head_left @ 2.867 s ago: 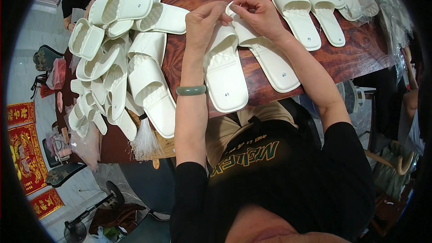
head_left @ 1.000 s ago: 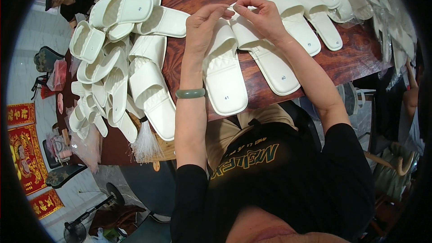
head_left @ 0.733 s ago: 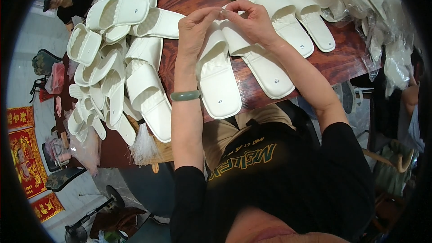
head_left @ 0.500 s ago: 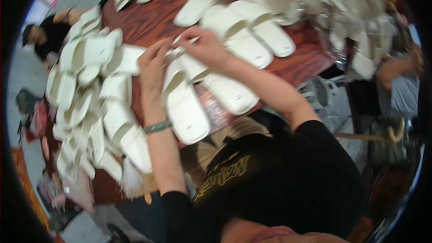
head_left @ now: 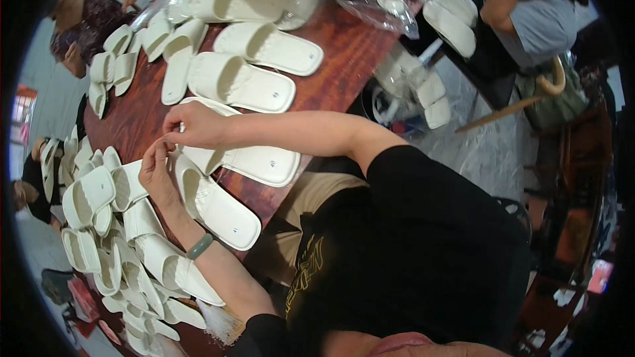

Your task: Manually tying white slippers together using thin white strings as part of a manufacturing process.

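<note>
My right hand [head_left: 197,125] reaches across a cream slipper [head_left: 266,164], its thumb and fingertips pinched together. Just below it, my left hand [head_left: 157,173], with a green bangle [head_left: 200,246] on the wrist, brings its bent fingertips up to meet the right ones. Whatever lies between the fingertips is too small to make out. Under and beside my hands, a second cream slipper [head_left: 228,217] lies with its heel toward me. Two more pale slippers rest just beyond, one of them a slipper [head_left: 274,91] with a small mark on its insole.
Many cream slippers [head_left: 89,197] are heaped at the left of the reddish wooden table [head_left: 340,56]. Clear plastic wrap [head_left: 370,10] covers others at the back. A bundle of thin white strands [head_left: 221,322] lies near the left edge. Other people sit around, one in a grey shirt [head_left: 546,23].
The view has swung, so the table and slippers appear turned and shifted left. My hands stay together at the fingertips over the near slippers.
</note>
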The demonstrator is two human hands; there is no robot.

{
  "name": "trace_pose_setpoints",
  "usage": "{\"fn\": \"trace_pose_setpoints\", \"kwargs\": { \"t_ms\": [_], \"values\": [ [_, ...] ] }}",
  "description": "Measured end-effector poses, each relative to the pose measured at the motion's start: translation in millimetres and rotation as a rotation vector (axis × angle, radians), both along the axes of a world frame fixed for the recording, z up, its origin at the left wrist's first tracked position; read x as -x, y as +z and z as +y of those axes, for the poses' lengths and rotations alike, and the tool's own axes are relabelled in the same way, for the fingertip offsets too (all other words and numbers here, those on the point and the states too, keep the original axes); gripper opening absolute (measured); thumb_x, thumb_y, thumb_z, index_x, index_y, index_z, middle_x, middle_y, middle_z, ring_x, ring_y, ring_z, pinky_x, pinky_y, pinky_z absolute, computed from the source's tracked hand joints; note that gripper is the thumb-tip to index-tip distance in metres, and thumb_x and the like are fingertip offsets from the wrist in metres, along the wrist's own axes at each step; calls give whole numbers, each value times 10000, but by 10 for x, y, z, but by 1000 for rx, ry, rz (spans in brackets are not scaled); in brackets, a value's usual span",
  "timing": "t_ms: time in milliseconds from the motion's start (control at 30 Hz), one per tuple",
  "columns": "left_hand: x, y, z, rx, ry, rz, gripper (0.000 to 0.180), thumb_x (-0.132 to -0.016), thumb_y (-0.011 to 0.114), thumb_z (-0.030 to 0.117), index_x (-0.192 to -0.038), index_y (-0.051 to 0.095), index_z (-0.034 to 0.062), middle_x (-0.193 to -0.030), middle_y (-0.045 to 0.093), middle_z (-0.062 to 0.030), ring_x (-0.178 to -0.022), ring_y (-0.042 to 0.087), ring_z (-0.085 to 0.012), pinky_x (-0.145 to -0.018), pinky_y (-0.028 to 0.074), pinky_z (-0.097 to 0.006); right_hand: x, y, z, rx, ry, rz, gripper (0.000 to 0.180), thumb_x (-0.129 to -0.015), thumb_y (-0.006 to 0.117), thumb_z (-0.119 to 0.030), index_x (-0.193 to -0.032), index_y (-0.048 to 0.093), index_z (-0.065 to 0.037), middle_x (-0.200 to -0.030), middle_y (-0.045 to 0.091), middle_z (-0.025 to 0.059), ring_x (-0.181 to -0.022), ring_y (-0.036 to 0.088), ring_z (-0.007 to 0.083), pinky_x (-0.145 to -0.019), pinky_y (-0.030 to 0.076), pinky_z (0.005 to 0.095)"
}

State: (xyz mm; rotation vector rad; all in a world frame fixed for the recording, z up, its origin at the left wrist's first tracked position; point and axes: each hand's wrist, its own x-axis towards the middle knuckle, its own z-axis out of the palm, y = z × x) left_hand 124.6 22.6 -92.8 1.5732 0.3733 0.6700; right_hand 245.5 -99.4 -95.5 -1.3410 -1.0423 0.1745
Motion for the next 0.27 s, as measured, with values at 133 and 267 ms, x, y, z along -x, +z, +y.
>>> {"fn": "trace_pose_setpoints", "kwargs": {
  "t_ms": [133,267],
  "values": [
    [-66,46,-225,20,53,-1,164,-892,575,107,-961,646,-23,-863,639,-54,-778,563,-91,-723,448,-203,-61,-44,-95,-36,-12,-10,194,-720,636,-208,-755,640,-17,-749,624,115,-700,616,238,-628,482,323],
    [-160,57,-405,-11,78,35,172,-897,566,112,-970,636,-28,-884,647,-77,-797,593,-120,-759,484,-240,-97,2,-259,-3,15,-12,188,-695,622,-220,-742,663,-43,-776,645,130,-732,629,262,-668,490,343]
  ]
}}
